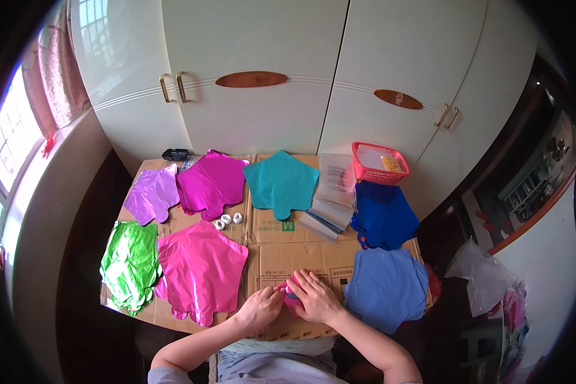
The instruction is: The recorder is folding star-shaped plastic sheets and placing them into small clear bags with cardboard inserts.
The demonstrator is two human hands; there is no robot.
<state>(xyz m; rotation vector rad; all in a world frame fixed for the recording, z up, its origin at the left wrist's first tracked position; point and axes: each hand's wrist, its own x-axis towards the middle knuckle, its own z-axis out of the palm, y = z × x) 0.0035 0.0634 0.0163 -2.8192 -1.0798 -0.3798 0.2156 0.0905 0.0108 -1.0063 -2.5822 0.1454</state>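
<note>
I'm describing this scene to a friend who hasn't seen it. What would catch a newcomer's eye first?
The bright foil balloons lying flat on the cardboard: a green one at the left edge, a big pink one beside it, a teal one at the back and blue ones on the right. Near the front edge, the left hand and right hand press together on a small folded pink piece. A red basket sits at the back right.

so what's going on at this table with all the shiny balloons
A person sits at a flattened brown cardboard sheet and works a small folded pink foil piece with both hands: the left hand and right hand press and pinch it near the front edge. Flat star-shaped foil balloons lie spread around: green, pink, lilac, magenta, teal and two blue ones. A red plastic basket sits at the back.
</note>
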